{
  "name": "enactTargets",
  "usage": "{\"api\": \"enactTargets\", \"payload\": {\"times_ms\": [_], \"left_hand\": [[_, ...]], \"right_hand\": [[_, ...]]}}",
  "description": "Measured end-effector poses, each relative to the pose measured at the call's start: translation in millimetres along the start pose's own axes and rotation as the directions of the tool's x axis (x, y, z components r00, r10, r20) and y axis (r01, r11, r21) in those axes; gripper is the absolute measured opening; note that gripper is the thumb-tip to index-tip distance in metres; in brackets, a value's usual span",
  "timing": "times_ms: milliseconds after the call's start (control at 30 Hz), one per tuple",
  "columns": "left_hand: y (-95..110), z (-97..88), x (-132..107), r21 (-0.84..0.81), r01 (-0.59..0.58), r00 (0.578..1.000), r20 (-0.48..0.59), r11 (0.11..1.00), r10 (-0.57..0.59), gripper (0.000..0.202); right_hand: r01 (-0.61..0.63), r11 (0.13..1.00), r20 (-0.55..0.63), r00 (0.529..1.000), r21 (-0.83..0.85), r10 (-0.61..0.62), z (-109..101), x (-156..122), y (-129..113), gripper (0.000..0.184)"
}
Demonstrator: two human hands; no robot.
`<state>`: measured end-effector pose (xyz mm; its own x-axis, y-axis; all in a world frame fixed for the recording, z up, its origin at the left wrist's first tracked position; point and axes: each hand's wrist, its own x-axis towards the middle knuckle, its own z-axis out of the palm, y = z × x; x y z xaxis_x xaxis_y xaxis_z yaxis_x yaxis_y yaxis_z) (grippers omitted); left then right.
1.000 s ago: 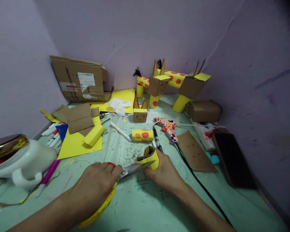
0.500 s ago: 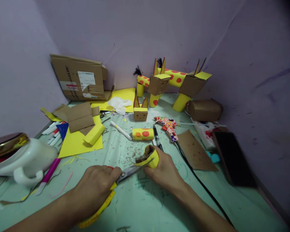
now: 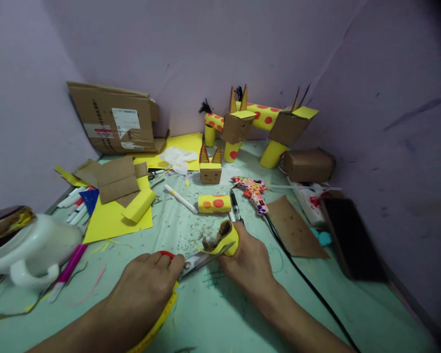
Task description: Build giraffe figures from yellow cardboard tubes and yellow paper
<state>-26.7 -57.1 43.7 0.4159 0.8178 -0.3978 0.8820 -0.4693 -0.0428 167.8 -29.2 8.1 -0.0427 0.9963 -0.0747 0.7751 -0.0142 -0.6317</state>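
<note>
My left hand (image 3: 147,289) is closed around the red handles of a pair of scissors (image 3: 194,263). The blades reach right, across the edge of a yellow-wrapped cardboard tube (image 3: 231,240). My right hand (image 3: 248,257) grips that tube from the right, its brown inside facing up and left. A thin yellow strip stands off the tube's left edge along the blades. Under my left wrist a yellow measuring tape (image 3: 158,326) is partly hidden. Just beyond the tube lie a yellow roll with orange spots (image 3: 213,204) and a black pen (image 3: 235,205).
Giraffe-like cardboard figures (image 3: 238,127) and a small box head (image 3: 210,172) stand at the back. A patterned glue gun (image 3: 252,189) trails a black cord. A phone (image 3: 351,238) lies right; a white mug (image 3: 40,245), yellow paper (image 3: 113,223) and a cardboard box (image 3: 112,120) are left.
The scissors' blades now sit closer together at the tube's edge, and a yellow strip sticks out further left. The whole view has shifted slightly.
</note>
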Motion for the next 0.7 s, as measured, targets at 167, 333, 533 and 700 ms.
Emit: {"api": "enactTargets", "payload": {"times_ms": [167,333,533,700], "left_hand": [[-4,16.0,-3,-0.013,-0.06,0.995,-0.082,0.998,0.059,0.032],[-8,25.8,-4,-0.11,-0.098,0.983,-0.165,0.989,0.079,0.026],[-29,14.5,-4,-0.189,-0.193,0.97,-0.184,0.963,0.158,0.022],[-31,12.3,-1,-0.21,-0.181,0.975,-0.163,0.961,0.148,0.031]], "right_hand": [[-0.013,1.0,0.012,1.0,-0.002,0.013,3,-1,1,0.031],[0.002,1.0,-0.02,1.0,-0.003,-0.002,2,-1,2,0.032],[0.099,0.886,0.26,0.936,0.452,-0.237,-21,8,5,0.041],[-0.017,0.818,0.333,0.918,0.574,-0.215,-15,12,5,0.029]]}}
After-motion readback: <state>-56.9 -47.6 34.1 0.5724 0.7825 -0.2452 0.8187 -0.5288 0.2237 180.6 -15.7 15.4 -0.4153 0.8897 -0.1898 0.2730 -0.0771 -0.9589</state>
